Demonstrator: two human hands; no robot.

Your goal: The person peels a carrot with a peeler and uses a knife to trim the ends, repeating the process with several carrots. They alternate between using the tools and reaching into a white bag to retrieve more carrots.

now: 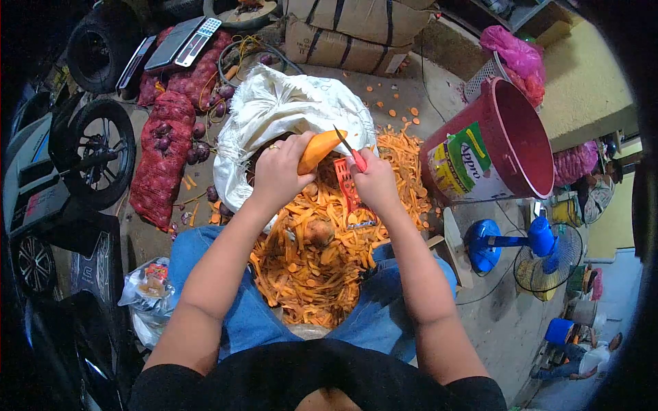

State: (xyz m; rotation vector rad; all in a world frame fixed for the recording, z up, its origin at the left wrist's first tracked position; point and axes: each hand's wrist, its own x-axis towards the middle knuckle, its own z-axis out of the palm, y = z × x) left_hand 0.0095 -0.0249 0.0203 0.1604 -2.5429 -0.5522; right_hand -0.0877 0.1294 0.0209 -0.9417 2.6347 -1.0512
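My left hand (282,164) is closed around a peeled orange carrot (322,149), held above the pile. In my right hand (375,179) is a small knife with a red handle (359,162); its dark blade (343,141) is at the carrot's thick end. Just below the right hand is a red plastic piece with holes (347,185), partly hidden. Carrot peelings (308,267) heap between my knees, with a whole brownish carrot end or root (319,231) on top. Beyond the hands, a white woven sack (274,103) lies with its mouth spread.
On the right stands a red bucket (452,147), with a blue fan (541,240) nearer me. Red mesh bags of onions (163,151) lie left, below a scale (179,44). Motorcycle parts (99,154) line the left side. Cardboard boxes (343,44) stand behind. A person (593,356) is far right.
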